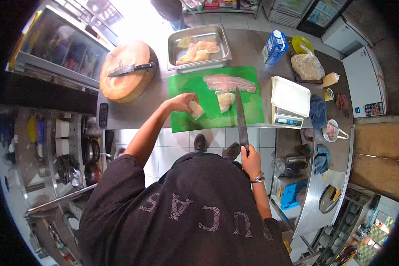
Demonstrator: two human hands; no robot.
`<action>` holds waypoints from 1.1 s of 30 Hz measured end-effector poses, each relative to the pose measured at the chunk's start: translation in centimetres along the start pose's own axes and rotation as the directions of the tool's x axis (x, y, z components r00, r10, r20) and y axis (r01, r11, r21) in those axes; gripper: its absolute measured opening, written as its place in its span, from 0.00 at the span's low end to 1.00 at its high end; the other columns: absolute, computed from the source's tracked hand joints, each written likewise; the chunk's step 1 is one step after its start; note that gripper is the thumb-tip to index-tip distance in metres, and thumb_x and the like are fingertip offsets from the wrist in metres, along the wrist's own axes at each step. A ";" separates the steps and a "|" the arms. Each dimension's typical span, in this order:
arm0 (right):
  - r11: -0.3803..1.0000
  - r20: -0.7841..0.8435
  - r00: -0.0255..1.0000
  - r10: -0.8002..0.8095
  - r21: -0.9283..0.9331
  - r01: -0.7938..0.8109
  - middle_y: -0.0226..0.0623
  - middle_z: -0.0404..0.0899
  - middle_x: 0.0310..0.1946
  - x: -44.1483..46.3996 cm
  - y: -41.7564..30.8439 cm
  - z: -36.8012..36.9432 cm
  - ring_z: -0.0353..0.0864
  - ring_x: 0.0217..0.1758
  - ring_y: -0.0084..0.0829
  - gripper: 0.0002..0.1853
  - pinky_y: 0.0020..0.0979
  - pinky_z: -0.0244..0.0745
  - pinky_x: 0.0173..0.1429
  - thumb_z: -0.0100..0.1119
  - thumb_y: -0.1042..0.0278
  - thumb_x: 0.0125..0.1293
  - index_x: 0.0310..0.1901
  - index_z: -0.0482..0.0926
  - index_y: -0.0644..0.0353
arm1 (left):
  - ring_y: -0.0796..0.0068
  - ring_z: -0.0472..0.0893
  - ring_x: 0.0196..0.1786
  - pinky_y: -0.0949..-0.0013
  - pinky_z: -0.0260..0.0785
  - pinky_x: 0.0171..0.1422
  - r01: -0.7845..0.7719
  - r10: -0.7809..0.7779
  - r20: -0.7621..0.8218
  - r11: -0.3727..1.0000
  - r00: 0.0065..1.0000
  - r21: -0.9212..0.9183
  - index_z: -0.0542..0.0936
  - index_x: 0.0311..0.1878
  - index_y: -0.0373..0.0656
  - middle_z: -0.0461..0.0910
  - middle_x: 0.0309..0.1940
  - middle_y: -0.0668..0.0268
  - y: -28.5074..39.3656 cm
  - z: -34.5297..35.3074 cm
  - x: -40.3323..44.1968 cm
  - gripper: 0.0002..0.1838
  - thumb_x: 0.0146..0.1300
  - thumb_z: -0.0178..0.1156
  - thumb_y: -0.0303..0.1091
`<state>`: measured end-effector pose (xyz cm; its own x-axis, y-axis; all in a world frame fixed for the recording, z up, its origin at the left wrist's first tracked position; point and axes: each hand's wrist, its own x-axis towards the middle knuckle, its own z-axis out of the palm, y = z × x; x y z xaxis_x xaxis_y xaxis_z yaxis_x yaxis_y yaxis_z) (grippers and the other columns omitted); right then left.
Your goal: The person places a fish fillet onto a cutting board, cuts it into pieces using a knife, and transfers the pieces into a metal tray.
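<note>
My left hand (183,102) grips a pale piece of fish fillet (195,109) over the left part of a green cutting board (213,122). In my right hand (251,160) is the handle of a long knife (242,117), its blade pointing away from me across the board. The blade's tip lies by a long pinkish fish fillet (229,83) near the board's far side. Just left of the blade rests a smaller cut piece of fish (225,101). Beyond the board stands a steel pan (199,67) with several pieces of fish in it.
A round wooden block (125,84) carries another knife (131,69) at the left. On the right are a kitchen scale (289,120) with a white tray (291,96), a blue carton (275,47), a filled plastic bag (307,66) and a blue cloth (318,111).
</note>
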<state>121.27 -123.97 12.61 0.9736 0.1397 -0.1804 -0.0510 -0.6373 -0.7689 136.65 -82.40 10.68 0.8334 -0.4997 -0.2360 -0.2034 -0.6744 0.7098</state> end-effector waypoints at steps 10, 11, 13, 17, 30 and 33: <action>0.972 0.171 0.982 0.083 0.205 -0.118 0.32 0.76 0.16 2.6 -0.9 -0.9 0.76 0.13 0.26 0.18 0.32 0.71 0.17 0.57 0.53 0.79 0.41 0.76 0.63 | 0.76 0.82 0.37 0.69 0.76 0.41 0.140 -0.365 -0.213 0.735 0.907 -0.663 0.83 0.47 0.37 0.85 0.40 0.64 2.8 4.7 -0.9 0.15 0.61 0.73 0.33; 0.973 0.181 0.981 0.073 0.203 -0.109 0.32 0.76 0.16 2.8 -1.7 -1.3 0.76 0.13 0.26 0.18 0.32 0.71 0.17 0.57 0.53 0.79 0.41 0.76 0.63 | 0.75 0.83 0.37 0.69 0.78 0.41 0.067 -0.351 -0.226 0.656 0.909 -0.751 0.83 0.48 0.37 0.85 0.40 0.63 3.6 4.9 -0.8 0.15 0.62 0.72 0.33; 0.917 0.218 0.958 0.186 0.312 -0.248 0.31 0.76 0.17 3.2 -3.1 -2.0 0.75 0.13 0.24 0.17 0.31 0.71 0.17 0.56 0.52 0.80 0.44 0.74 0.61 | 0.73 0.84 0.37 0.67 0.79 0.42 0.040 -0.381 -0.230 0.584 0.896 -0.811 0.82 0.49 0.37 0.85 0.40 0.62 5.6 5.1 -0.6 0.15 0.62 0.72 0.31; 0.869 0.299 0.937 0.179 0.399 -0.294 0.32 0.76 0.19 4.5 -1.2 -1.3 0.76 0.15 0.24 0.14 0.30 0.72 0.18 0.56 0.56 0.80 0.48 0.73 0.61 | 0.69 0.86 0.37 0.66 0.82 0.37 0.116 -0.528 -0.226 0.538 0.819 -0.835 0.80 0.51 0.35 0.85 0.40 0.58 4.2 7.2 -0.6 0.17 0.62 0.72 0.30; 0.989 0.242 0.959 -0.147 0.062 0.136 0.53 0.82 0.25 6.3 2.2 4.2 0.85 0.27 0.49 0.19 0.46 0.77 0.35 0.59 0.54 0.74 0.43 0.77 0.67 | 0.59 0.86 0.43 0.58 0.79 0.49 0.448 -0.456 -0.745 0.863 0.487 -0.235 0.84 0.42 0.38 0.86 0.40 0.57 2.1 10.4 -5.9 0.12 0.54 0.73 0.27; 0.994 0.256 0.961 -0.106 0.028 0.102 0.60 0.82 0.31 5.9 0.4 2.9 0.84 0.36 0.60 0.19 0.53 0.76 0.42 0.57 0.54 0.74 0.41 0.77 0.67 | 0.54 0.85 0.48 0.56 0.78 0.54 0.387 -0.326 -0.805 0.913 0.496 -0.131 0.84 0.41 0.39 0.85 0.42 0.56 2.6 10.7 -6.5 0.10 0.55 0.71 0.26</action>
<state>126.30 -121.21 9.44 0.8840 0.3958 -0.2486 0.0428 -0.5981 -0.8002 125.17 -86.75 6.96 0.8932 0.4093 0.1861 0.2042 -0.7379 0.6433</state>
